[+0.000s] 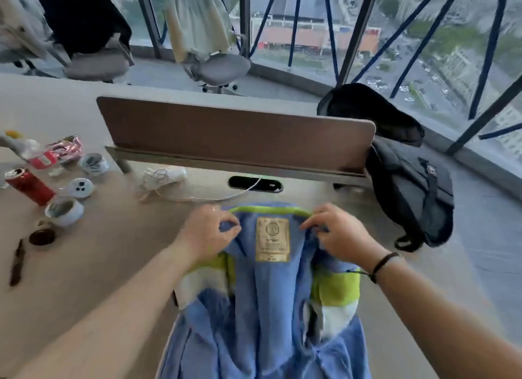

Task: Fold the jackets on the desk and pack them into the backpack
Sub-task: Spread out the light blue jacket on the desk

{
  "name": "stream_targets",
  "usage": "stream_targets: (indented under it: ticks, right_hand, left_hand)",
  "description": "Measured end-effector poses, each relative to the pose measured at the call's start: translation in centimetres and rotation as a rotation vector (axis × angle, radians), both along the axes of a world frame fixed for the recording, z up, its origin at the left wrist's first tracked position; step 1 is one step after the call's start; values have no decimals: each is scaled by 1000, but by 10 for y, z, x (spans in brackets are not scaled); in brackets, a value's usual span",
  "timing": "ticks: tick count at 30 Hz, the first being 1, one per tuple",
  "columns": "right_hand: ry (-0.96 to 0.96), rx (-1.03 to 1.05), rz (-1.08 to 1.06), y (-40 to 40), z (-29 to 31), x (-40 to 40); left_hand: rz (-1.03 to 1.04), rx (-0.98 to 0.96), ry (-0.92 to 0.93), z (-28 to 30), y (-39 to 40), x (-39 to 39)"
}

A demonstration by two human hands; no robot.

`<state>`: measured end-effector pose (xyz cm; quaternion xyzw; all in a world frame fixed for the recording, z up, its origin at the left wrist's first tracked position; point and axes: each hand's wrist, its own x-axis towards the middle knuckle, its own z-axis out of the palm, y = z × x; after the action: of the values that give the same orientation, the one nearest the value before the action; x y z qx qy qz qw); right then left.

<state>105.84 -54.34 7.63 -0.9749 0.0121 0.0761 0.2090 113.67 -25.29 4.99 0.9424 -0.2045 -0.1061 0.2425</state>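
While both forearms reach forward, the hands, left hand (207, 233) and right hand (337, 234), pinch the jacket (265, 308) collar.

On the left part of the beige desk (93, 254) stand a red metal can (29, 187), small white tape rolls (64, 210) and a dark pen (17, 263). Behind the brown divider panel (237, 135) are two grey office chairs (209, 53).

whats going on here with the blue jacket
A person holds a blue jacket up at its collar over the desk, the left hand and right hand each pinching one side by the label. It isn't folded yet. The dark backpack sits at the desk's right end, nothing going into it at this moment.
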Motion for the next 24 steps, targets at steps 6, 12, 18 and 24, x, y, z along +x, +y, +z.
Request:
stream_targets:
  ticks: [6, 12, 18, 24]
  right_hand:
    - [591, 22, -128, 28, -178, -27]
    - [481, -74, -237, 56, -205, -37]
    - [348, -157, -358, 57, -237, -28]
    - [191, -304, -360, 28, -257, -5]
  left_hand:
    - [-142, 461, 182, -157, -5, -43]
    - [-209, 519, 152, -191, -14, -42]
    - [-168, 489, -5, -215, -20, -4]
    - [-268, 520, -116, -225, -22, 57]
